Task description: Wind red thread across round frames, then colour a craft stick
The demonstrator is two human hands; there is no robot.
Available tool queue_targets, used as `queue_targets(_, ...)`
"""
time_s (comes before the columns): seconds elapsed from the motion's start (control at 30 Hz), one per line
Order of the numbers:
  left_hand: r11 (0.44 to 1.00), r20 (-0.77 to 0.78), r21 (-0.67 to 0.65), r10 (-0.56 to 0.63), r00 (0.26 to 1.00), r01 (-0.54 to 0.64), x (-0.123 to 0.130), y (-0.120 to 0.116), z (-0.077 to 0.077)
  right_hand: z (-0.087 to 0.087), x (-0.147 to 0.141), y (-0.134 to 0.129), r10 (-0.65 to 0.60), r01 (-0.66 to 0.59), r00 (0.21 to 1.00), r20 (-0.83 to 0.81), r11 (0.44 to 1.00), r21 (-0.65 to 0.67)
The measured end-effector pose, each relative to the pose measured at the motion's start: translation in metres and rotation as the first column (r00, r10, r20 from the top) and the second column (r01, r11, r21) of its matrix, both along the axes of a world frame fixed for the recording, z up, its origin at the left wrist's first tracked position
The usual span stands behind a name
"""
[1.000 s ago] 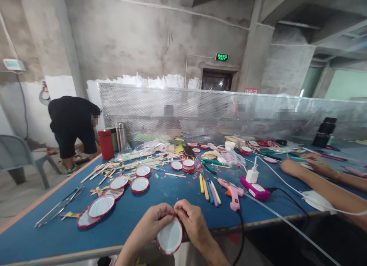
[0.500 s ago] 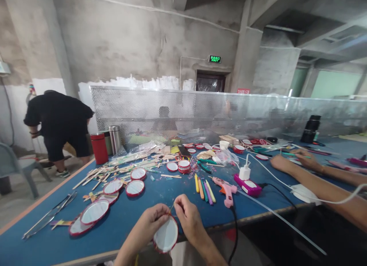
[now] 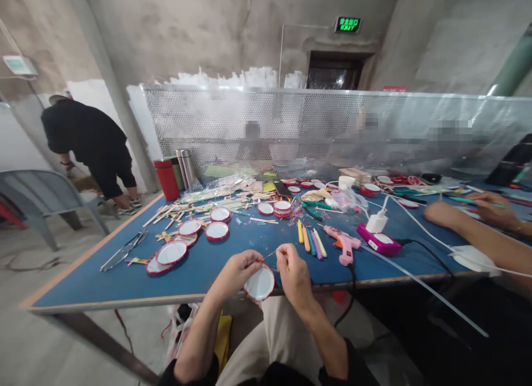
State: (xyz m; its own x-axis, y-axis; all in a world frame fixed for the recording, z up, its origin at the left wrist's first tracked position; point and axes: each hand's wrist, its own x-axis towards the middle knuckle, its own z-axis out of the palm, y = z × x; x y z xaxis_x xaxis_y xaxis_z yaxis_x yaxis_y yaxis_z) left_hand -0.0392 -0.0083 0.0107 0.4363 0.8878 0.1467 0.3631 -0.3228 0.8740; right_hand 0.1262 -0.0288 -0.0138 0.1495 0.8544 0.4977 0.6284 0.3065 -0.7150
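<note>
A round white disc with a red rim (image 3: 260,282) hangs from my left hand (image 3: 243,269), whose thumb and fingers pinch its upper edge just off the table's front edge. To the right, my right hand (image 3: 292,267) has its fingertips closed on a thin string or thread (image 3: 270,254) that runs toward the top of the disc. More red-rimmed discs (image 3: 172,253) lie on the blue table (image 3: 128,286) to the left, some overlapping. Beyond my hands are a white disc (image 3: 265,208) and a small red-and-white drum shape (image 3: 282,209).
Coloured sticks (image 3: 311,240), a pink glue gun (image 3: 344,244) and a purple power block (image 3: 378,240) lie to the right. Another person's hands (image 3: 446,215) work at far right. Wooden sticks (image 3: 174,211), bottles (image 3: 167,179) and a mesh divider (image 3: 208,120) stand or lie beyond.
The view has tilted down and turned left, showing my lap. My right hand has moved a little away from the disc, with thread visible between my hands.
</note>
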Motion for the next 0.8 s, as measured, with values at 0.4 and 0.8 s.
queue_targets(0.4, 0.973, 0.022, 0.069, 0.219, 0.975, -0.22, 0.004, 0.001, -0.003, 0.001, -0.005, -0.042, -0.02, 0.017, 0.987, 0.158, 1.0, 0.024)
queue_targets(0.8, 0.9, 0.216, -0.001, 0.427, 0.878, -0.437, 0.006, 0.003, -0.012, -0.02, -0.04, -0.055, 0.126, -0.206, 0.933, -0.338, 0.955, -0.213)
